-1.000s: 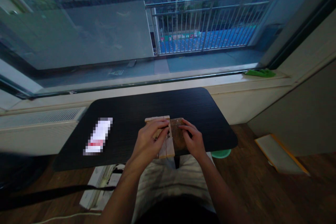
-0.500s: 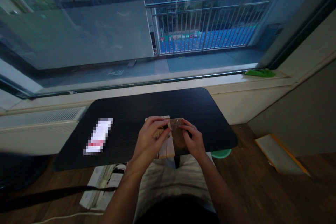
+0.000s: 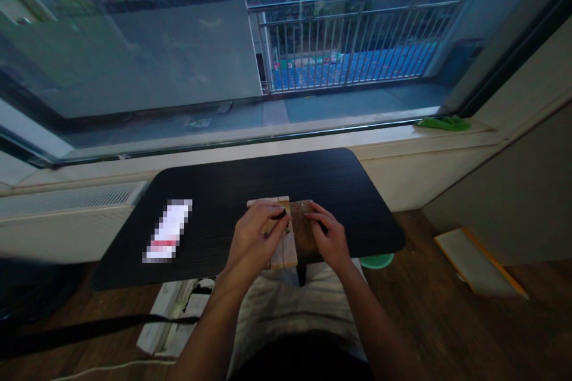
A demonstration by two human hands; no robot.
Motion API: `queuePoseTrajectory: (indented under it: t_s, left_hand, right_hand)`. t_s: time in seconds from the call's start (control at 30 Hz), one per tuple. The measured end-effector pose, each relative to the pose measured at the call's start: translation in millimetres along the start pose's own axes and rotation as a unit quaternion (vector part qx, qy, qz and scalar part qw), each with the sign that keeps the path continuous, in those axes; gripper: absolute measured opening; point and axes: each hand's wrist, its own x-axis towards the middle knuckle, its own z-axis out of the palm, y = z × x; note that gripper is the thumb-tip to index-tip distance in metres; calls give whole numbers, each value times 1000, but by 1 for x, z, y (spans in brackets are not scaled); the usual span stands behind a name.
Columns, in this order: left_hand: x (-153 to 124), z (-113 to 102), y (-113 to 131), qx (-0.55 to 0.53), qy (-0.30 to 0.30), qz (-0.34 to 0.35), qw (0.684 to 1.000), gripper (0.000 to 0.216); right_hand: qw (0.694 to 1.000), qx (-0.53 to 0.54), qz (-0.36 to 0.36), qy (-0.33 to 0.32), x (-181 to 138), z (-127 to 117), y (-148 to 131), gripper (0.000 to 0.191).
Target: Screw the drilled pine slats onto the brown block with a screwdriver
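A light wooden frame [image 3: 284, 253] lies near the front edge of the black table [image 3: 223, 190], with a brown textured sheet [image 3: 302, 229] beside it on the right. My left hand [image 3: 254, 241] rests over the frame, thumb and fingers pinched on a small dark piece at the frame's inner edge. My right hand [image 3: 329, 239] lies on the brown sheet with its fingers curled down on it. What the dark piece is cannot be made out.
A pixelated white and red item [image 3: 167, 231] lies on the table's left part. A windowsill with a green object [image 3: 442, 124] runs behind the table. White boxes [image 3: 172, 324] sit on the floor below, a flat board [image 3: 478, 262] at right.
My left hand's fingers shifted slightly on the frame, closing in a pinch. My right hand and the frame stayed in place.
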Motion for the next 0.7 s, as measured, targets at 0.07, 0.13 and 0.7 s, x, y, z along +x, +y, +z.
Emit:
queuePoseTrajectory:
  t_s: [0.07, 0.13, 0.7]
  left_hand:
    - [0, 0, 0, -3, -3, 0, 1000, 4]
    - [0, -1, 0, -5, -9, -4, 1000, 5]
    - [-3, -1, 4, -77, -29, -127, 988, 10]
  right_hand:
    - [1000, 1, 0, 0, 0, 0, 0, 26]
    - [1000, 2, 2, -1, 0, 0, 0, 26]
    - [1000, 2, 7, 0, 0, 0, 0, 26]
